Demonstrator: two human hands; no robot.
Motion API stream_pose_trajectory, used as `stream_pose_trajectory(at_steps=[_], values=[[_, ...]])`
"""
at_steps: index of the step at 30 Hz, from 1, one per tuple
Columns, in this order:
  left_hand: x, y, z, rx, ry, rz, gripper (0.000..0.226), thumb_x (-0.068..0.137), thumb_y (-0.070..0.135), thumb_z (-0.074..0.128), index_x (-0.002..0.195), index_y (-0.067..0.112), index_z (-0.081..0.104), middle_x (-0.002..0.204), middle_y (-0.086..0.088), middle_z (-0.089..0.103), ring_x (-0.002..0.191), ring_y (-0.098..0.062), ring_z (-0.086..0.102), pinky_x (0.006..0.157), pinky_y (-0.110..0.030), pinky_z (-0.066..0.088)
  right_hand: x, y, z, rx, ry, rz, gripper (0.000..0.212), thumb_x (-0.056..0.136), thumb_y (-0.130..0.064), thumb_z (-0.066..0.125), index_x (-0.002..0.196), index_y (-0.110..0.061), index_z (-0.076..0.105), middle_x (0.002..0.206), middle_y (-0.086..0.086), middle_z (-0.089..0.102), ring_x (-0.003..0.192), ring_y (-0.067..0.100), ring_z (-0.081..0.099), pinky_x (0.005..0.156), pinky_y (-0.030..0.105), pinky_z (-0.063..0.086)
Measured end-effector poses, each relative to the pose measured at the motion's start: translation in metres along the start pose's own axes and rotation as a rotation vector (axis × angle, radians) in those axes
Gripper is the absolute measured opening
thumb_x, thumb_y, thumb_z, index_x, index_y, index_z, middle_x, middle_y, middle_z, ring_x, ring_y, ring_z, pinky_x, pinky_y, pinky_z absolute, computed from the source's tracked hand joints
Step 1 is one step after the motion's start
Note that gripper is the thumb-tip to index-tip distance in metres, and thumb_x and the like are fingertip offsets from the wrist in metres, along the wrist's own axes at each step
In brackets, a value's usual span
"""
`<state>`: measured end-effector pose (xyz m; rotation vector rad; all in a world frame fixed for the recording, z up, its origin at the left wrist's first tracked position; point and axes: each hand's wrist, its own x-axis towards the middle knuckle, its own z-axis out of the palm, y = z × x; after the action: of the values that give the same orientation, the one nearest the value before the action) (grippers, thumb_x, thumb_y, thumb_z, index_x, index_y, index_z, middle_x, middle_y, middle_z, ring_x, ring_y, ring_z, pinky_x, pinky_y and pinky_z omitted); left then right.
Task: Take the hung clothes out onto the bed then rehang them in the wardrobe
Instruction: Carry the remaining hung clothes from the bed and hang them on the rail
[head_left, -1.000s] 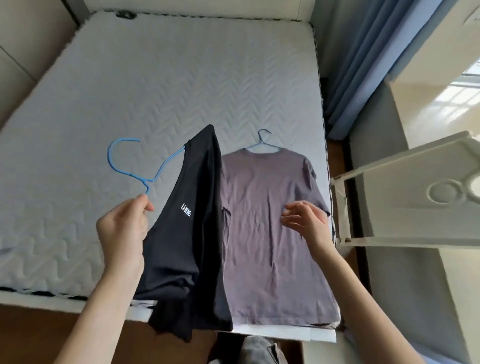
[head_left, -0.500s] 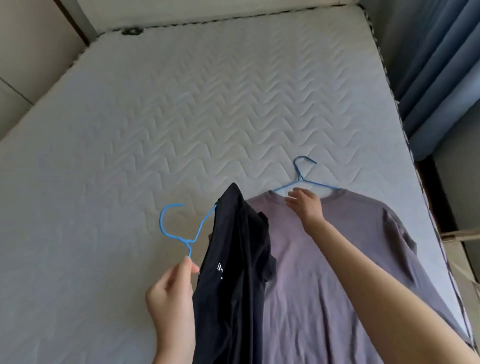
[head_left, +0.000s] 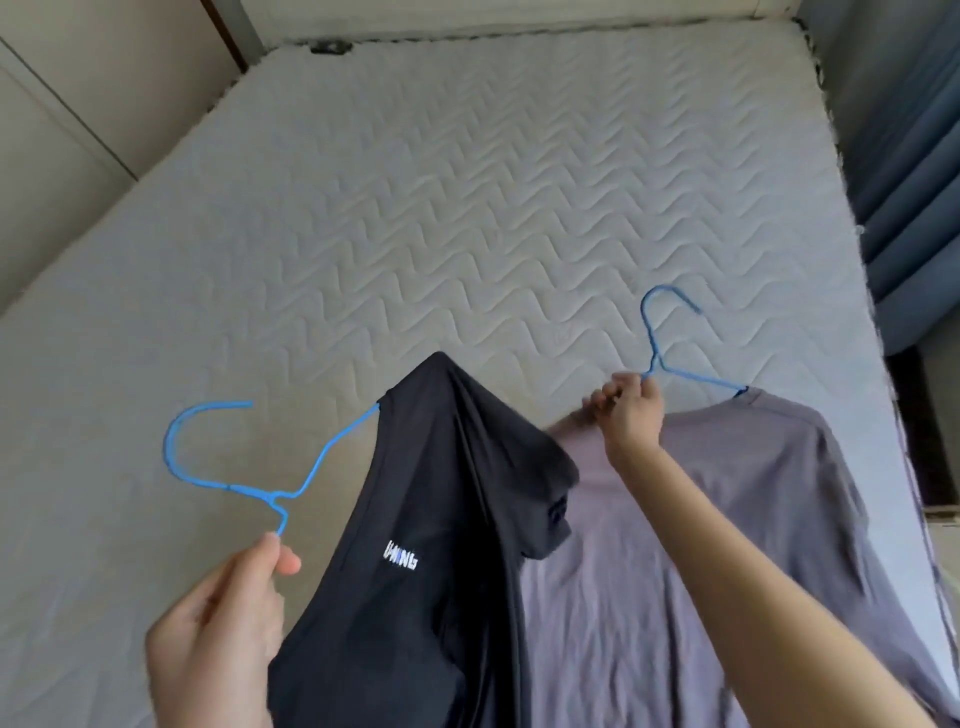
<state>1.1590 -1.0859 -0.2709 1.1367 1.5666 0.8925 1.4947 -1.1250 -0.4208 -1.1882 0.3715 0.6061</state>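
Observation:
A black T-shirt (head_left: 431, 519) with a small white logo hangs tilted from a blue wire hanger (head_left: 234, 467), which my left hand (head_left: 218, 639) holds by one arm, just above the bed (head_left: 415, 208). A grey-purple T-shirt (head_left: 701, 545) lies flat on the mattress at the right on a second blue hanger (head_left: 670, 353). My right hand (head_left: 628, 415) is closed on that hanger's left arm at the shirt's collar, and the collar edge under the fingers is blurred.
The quilted white mattress fills the view, bare beyond the two shirts. A beige wall panel (head_left: 78, 130) runs along the left. Blue curtains (head_left: 909, 182) hang at the right edge.
My right hand has closed on the grey shirt's hanger at the collar. My left hand still holds the black shirt's hanger. The view has moved closer over the bed.

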Motion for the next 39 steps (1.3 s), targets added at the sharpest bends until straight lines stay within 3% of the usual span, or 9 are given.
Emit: stream_pose_trajectory(at_steps=[4, 9, 13, 17, 20, 27, 30, 35, 39], values=[[-0.018, 0.045, -0.073, 0.042, 0.037, 0.046, 0.029, 0.085, 0.028, 0.066, 0.069, 0.004, 0.065, 0.042, 0.008, 0.022, 0.036, -0.006, 0.018, 0.036, -0.011, 0.014, -0.109, -0.016, -0.018, -0.07, -0.101, -0.034, 0.024, 0.102, -0.01, 0.032, 0.088, -0.007, 0.051, 0.058, -0.001, 0.029, 0.049, 0.015, 0.029, 0.044, 0.026, 0.032], [-0.062, 0.096, -0.181, 0.06, 0.012, 0.068, 0.027, 0.087, 0.021, 0.066, 0.069, 0.001, 0.063, 0.066, -0.008, 0.021, 0.044, -0.01, 0.017, 0.045, -0.025, 0.011, -0.25, -0.049, -0.017, -0.096, -0.301, -0.051, 0.027, 0.105, -0.017, 0.033, 0.091, -0.009, 0.055, 0.054, -0.007, 0.025, 0.046, 0.011, 0.024, 0.044, 0.024, 0.022], [-0.091, 0.133, -0.3, -0.002, 0.049, 0.074, 0.03, 0.088, 0.021, 0.065, 0.075, -0.005, 0.061, 0.06, -0.002, 0.021, 0.042, -0.01, 0.016, 0.048, -0.028, 0.01, -0.36, -0.074, -0.005, -0.146, -0.474, -0.046, 0.028, 0.105, -0.017, 0.033, 0.095, -0.009, 0.058, 0.057, -0.005, 0.022, 0.048, 0.01, 0.022, 0.041, 0.021, 0.022], [-0.124, 0.15, -0.422, -0.056, 0.091, 0.102, 0.032, 0.08, 0.034, 0.067, 0.067, 0.005, 0.064, 0.048, 0.003, 0.021, 0.042, -0.012, 0.017, 0.042, -0.018, 0.009, -0.474, -0.078, -0.004, -0.304, -0.679, -0.057, 0.028, 0.106, -0.016, 0.032, 0.103, -0.004, 0.057, 0.059, -0.003, 0.019, 0.047, 0.01, 0.02, 0.04, 0.021, 0.02], [-0.153, 0.153, -0.507, -0.1, 0.164, 0.161, 0.035, 0.064, 0.043, 0.066, 0.064, 0.008, 0.063, 0.054, 0.0, 0.021, 0.051, -0.017, 0.017, 0.044, -0.023, 0.011, -0.562, -0.065, -0.006, -0.397, -0.825, -0.076, 0.026, 0.105, -0.013, 0.034, 0.103, -0.002, 0.058, 0.064, 0.0, 0.012, 0.047, 0.01, 0.014, 0.042, 0.021, 0.012], [-0.224, 0.143, -0.68, -0.214, 0.395, 0.097, 0.024, 0.084, 0.023, 0.064, 0.063, 0.011, 0.064, 0.055, -0.002, 0.03, 0.047, -0.013, 0.024, 0.048, -0.025, 0.02, -0.73, -0.009, -0.002, -0.551, -1.094, -0.027, 0.029, 0.104, -0.01, 0.034, 0.1, -0.001, 0.061, 0.058, -0.005, 0.019, 0.042, 0.007, 0.015, 0.039, 0.013, 0.016], [-0.246, 0.122, -0.73, -0.223, 0.464, 0.062, 0.025, 0.087, 0.025, 0.063, 0.066, 0.011, 0.066, 0.057, -0.004, 0.037, 0.05, -0.012, 0.031, 0.049, -0.026, 0.028, -0.792, 0.02, 0.0, -0.663, -1.174, -0.018, 0.028, 0.102, -0.007, 0.034, 0.098, 0.001, 0.061, 0.057, -0.006, 0.019, 0.042, 0.007, 0.014, 0.041, 0.013, 0.013], [-0.253, 0.082, -0.797, -0.274, 0.615, 0.008, 0.026, 0.091, 0.025, 0.062, 0.069, 0.012, 0.068, 0.038, 0.012, 0.046, 0.052, -0.013, 0.041, 0.053, -0.024, 0.036, -0.869, 0.066, 0.021, -0.842, -1.253, -0.009, 0.029, 0.102, -0.006, 0.035, 0.096, 0.004, 0.061, 0.055, -0.005, 0.019, 0.04, 0.007, 0.015, 0.039, 0.011, 0.015], [-0.233, 0.048, -0.839, -0.305, 0.744, -0.07, 0.025, 0.09, 0.024, 0.061, 0.073, 0.008, 0.069, 0.035, 0.012, 0.042, 0.05, -0.013, 0.038, 0.054, -0.025, 0.037, -0.902, 0.121, 0.059, -0.987, -1.32, 0.003, 0.035, 0.104, -0.01, 0.033, 0.096, 0.002, 0.065, 0.053, -0.003, 0.024, 0.039, 0.008, 0.021, 0.037, 0.014, 0.017]])
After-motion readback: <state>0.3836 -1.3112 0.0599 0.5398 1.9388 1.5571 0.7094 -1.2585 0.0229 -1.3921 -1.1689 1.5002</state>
